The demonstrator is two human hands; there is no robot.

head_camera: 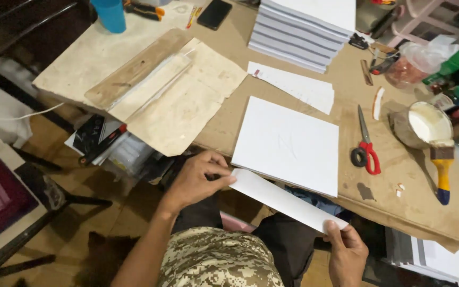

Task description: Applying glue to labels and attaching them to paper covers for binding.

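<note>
Both grips pinch a long white paper strip (288,201) endwise.

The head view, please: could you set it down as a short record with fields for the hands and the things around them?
left hand: pinches one end of a long white paper strip
right hand: holds the strip's other end, thumb on top
nearest thing: white sheet stack at the table edge
right of the stack: red-handled scissors
far right: glue pot with a yellow-handled brush across it
back: pile of white books
surface: brown board table
</note>
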